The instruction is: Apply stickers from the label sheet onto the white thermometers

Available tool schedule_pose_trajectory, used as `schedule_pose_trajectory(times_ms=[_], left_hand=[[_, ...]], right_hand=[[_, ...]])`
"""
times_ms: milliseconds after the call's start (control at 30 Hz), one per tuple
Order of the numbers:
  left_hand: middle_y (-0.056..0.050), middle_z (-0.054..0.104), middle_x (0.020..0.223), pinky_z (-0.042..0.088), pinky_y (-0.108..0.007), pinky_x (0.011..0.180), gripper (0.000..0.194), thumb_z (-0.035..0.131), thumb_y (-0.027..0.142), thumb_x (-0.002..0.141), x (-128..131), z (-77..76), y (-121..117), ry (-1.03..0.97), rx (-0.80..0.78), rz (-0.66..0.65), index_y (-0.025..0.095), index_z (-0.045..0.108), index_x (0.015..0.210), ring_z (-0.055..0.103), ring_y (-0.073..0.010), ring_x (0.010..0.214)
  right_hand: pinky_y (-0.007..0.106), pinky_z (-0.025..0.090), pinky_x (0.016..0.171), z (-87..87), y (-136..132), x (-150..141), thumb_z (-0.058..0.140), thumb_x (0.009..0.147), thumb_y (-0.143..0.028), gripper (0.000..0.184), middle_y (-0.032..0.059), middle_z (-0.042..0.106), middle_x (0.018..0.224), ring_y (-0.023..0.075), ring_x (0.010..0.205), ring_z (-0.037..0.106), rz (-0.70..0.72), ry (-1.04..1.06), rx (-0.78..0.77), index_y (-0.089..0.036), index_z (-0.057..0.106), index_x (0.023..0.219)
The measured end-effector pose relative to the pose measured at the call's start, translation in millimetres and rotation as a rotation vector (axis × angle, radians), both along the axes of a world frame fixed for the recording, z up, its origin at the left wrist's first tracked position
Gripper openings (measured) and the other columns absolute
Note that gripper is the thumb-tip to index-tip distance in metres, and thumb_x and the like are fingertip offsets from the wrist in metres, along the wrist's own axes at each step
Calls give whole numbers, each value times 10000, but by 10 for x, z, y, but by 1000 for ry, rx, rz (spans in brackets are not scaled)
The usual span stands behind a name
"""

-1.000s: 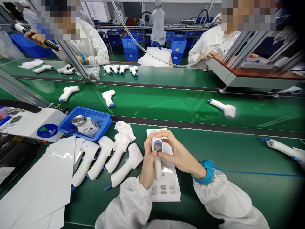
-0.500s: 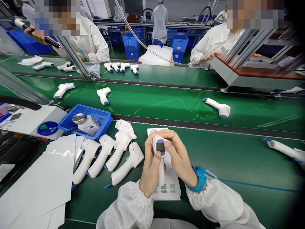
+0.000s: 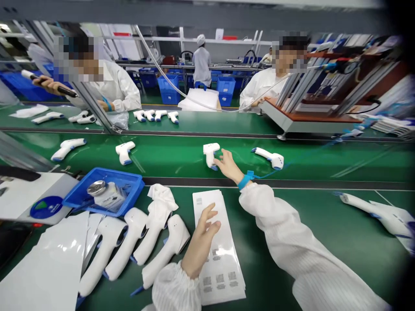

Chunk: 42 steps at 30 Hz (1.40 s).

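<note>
My right hand (image 3: 228, 165) reaches out over the green conveyor belt (image 3: 324, 160), fingers spread, right beside a white thermometer gun (image 3: 210, 154) lying on the belt; it holds nothing. My left hand (image 3: 201, 239) hovers open over a stack of printed label sheets (image 3: 216, 255) in front of me. Several white thermometer guns (image 3: 139, 242) lie side by side to the left of the sheets, one with a white cloth (image 3: 160, 199) over it.
A blue tray (image 3: 81, 198) with a metal-capped bottle (image 3: 103, 193) sits at left, beside white bags (image 3: 45, 268). More thermometer guns (image 3: 268, 157) ride the belt. Another gun (image 3: 379, 214) lies at right. People in white coats work across the belt.
Both hands held a thermometer gun upright over the sheets. Now my right hand has carried it out and laid it on the belt, and my left hand has opened.
</note>
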<state>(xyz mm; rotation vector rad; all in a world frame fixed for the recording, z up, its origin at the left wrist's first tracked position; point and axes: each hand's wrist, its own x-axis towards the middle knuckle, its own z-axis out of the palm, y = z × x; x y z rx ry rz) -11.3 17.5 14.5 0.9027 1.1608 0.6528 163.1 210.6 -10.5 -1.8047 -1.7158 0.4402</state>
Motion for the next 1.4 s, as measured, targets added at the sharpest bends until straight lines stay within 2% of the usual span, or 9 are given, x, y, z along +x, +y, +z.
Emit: schedule_pose_trajectory(times_ms=[167, 267, 367, 533, 700, 833, 1033, 1167, 1400], left_hand=[[-78, 576, 1205, 285, -414, 1073, 364, 466, 432, 922, -199, -31, -78, 18, 35, 68, 257, 546, 1230, 460, -257, 1239], [-77, 600, 1096, 359, -399, 1013, 360, 453, 456, 924, -239, -25, -87, -7, 63, 106, 223, 575, 1170, 519, -255, 1143], [-90, 601, 1080, 411, -383, 959, 359, 488, 436, 908, -193, -21, -52, -65, 112, 163, 197, 578, 1160, 544, -256, 1097], [-95, 581, 1160, 395, -363, 986, 508, 517, 393, 895, -101, -15, 85, -227, 138, 419, 225, 430, 1367, 505, -240, 1185], [-64, 622, 960, 511, -312, 636, 852, 692, 318, 753, -53, -44, 110, -616, -73, 107, 272, 254, 1482, 630, -191, 762], [1, 565, 835, 360, -168, 414, 891, 688, 175, 762, -145, -15, 9, -569, 41, 303, 327, 200, 1491, 473, -78, 537], [36, 518, 818, 450, -190, 462, 874, 663, 185, 814, -379, 159, -96, -220, 157, 391, 418, 156, 1488, 464, -83, 575], [30, 517, 823, 468, -187, 458, 883, 665, 259, 834, -263, 102, -196, -250, 130, 330, 416, 101, 1496, 497, -108, 633], [22, 504, 821, 452, -194, 430, 833, 656, 382, 846, -10, -192, -395, -271, 68, 260, 390, 133, 1494, 481, -99, 563]], right_hand=[[589, 202, 1078, -14, 109, 829, 580, 773, -254, 636, 349, 312, 1394, 425, 1349, 240, -454, -72, 30, 30, 380, 1305], [727, 204, 962, -11, -63, 1299, 563, 777, -287, 607, 428, 329, 1335, 516, 1273, 293, -642, -54, -28, 42, 387, 1257], [705, 277, 934, 13, -138, 1513, 564, 772, -307, 529, 391, 459, 1252, 497, 1196, 413, -576, -5, -79, 4, 456, 1186], [412, 470, 946, 55, -422, 1105, 610, 766, -332, 489, 141, 620, 1215, 292, 1094, 591, -32, 164, -142, -155, 508, 1210], [448, 441, 1037, 179, -1209, 261, 616, 849, -403, 621, 95, 505, 1366, 263, 1234, 517, 680, 289, -153, -264, 388, 1410], [504, 383, 1099, 61, -1731, -102, 498, 942, -371, 582, 109, 406, 1446, 262, 1343, 407, 506, 176, 16, -292, 288, 1479], [629, 247, 1138, -344, -2052, -19, 532, 913, -486, 649, 104, 288, 1572, 353, 1454, 206, 655, -252, -45, -281, 314, 1488], [590, 320, 1109, -335, -2064, 39, 572, 893, -477, 622, 122, 361, 1529, 338, 1418, 294, 570, -234, -16, -242, 394, 1440], [463, 502, 792, -352, -2332, -26, 590, 902, -291, 125, 80, 680, 1056, 277, 985, 596, 315, 19, 5, -244, 691, 959]])
